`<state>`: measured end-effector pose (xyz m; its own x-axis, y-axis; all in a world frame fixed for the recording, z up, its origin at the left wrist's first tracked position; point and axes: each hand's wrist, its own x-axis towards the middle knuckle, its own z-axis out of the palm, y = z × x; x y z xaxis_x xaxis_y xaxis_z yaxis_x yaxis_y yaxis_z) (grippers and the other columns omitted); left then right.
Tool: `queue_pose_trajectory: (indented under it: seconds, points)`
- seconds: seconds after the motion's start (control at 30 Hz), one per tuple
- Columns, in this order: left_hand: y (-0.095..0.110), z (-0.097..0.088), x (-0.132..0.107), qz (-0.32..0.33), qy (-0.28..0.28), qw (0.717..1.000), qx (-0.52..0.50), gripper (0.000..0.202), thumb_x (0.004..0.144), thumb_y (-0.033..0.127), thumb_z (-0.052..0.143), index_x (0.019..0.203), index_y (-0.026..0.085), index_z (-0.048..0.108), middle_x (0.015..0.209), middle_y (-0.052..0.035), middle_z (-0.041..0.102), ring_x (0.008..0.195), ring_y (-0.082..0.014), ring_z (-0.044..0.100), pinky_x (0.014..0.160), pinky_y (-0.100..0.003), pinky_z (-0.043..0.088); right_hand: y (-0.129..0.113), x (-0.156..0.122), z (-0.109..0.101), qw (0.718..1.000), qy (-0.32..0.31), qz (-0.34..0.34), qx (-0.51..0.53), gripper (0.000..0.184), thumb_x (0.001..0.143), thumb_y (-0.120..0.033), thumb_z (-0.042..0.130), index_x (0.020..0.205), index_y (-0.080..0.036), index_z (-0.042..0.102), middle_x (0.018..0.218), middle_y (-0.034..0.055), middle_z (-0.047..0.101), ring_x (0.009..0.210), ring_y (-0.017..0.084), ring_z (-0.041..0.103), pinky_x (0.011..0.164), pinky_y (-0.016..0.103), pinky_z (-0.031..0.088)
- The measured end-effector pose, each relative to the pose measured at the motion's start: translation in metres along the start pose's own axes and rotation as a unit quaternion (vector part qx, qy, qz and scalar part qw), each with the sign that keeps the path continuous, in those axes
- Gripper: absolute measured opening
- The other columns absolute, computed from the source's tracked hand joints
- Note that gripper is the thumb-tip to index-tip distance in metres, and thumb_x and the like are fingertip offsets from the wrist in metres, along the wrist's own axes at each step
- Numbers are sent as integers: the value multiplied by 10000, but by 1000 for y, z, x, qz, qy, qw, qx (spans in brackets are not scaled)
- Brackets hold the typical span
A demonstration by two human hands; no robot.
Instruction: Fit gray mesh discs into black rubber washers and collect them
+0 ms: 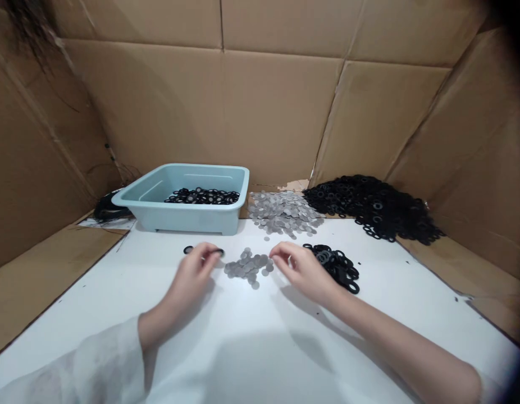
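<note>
My left hand (199, 264) pinches a black ring (220, 252) between thumb and fingers, just left of a small heap of thin grey discs (247, 266) on the white tabletop. Another black ring (188, 249) lies behind its knuckles, to the left. At the right edge of the disc heap is my right hand (300, 266), thumb and fingertips drawn together close to the discs. Whatever its fingertips hold, if anything, is too small to make out. Beside the right hand sits a small pile of black rings (338, 266).
A pale blue basin (188, 219) at the back left contains many black rings (201, 196), some with grey centres. Behind the disc heap is a larger pile of grey discs (285, 210). A big mound of black rings (369, 205) stands back right. Cardboard walls (277, 106) enclose the table.
</note>
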<state>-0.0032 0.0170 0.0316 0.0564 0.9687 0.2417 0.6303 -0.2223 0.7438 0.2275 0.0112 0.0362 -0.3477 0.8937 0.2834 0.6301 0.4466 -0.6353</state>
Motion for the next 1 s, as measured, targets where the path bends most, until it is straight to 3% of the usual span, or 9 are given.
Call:
queue_pose_trajectory:
  seconds: [0.07,0.13,0.27,0.33,0.4,0.53,0.67,0.8,1.0]
  points:
    - [-18,-19,19,-47,122,991,32,206,783,332,444,897,173,508,802,-36,589,728,-181,552,624,-266,421,15,3,-19,990,1,41,-134,143,823,-187,423,792,-170,561,782,43,587,729,153,522,628,240,351]
    - [-38,-35,34,-81,179,975,102,267,777,326,447,997,178,481,794,-37,589,726,-193,559,618,-275,422,27,5,-33,972,-35,82,-219,119,797,-201,458,793,-177,575,805,50,595,753,165,533,622,239,338]
    - [-71,-54,49,-105,121,962,219,208,758,306,450,891,183,553,723,-48,597,699,-227,559,635,-318,418,37,6,-43,944,-136,118,-277,147,713,-247,562,846,-197,595,848,45,607,780,173,545,586,224,319]
    - [-81,-56,52,-94,96,959,251,178,723,290,487,816,179,591,708,-67,599,761,-267,557,714,-367,407,37,6,-41,933,-165,119,-297,181,689,-218,568,868,-196,591,873,48,611,802,178,547,572,222,308]
    - [-84,-55,53,-74,105,949,289,219,727,308,484,838,165,606,779,-101,606,873,-306,530,800,-411,374,37,6,-38,925,-176,122,-313,187,692,-185,547,875,-195,582,883,48,615,807,177,552,555,221,294]
    - [-69,-45,48,-8,135,948,288,282,803,339,382,863,161,592,891,-103,616,914,-275,509,832,-373,360,37,6,-36,926,-172,137,-307,158,716,-184,529,866,-199,576,842,44,626,753,172,567,526,223,273]
    - [-41,-22,31,84,20,968,237,274,824,334,388,811,176,612,863,-79,639,857,-245,528,791,-343,371,36,6,-36,936,-139,134,-295,107,743,-164,494,800,-186,582,776,56,633,698,182,572,512,235,263]
    - [-26,3,12,126,-87,965,215,295,831,317,406,968,187,633,943,-87,615,915,-254,515,807,-368,370,34,6,-37,939,-111,140,-294,80,761,-159,498,745,-169,575,763,79,636,705,199,579,521,243,274]
    - [-16,19,5,144,-120,962,197,304,821,259,431,1045,189,624,943,-96,579,895,-247,514,799,-380,385,37,6,-37,941,-120,139,-283,33,719,-177,541,698,-187,564,730,49,635,684,187,565,512,236,273]
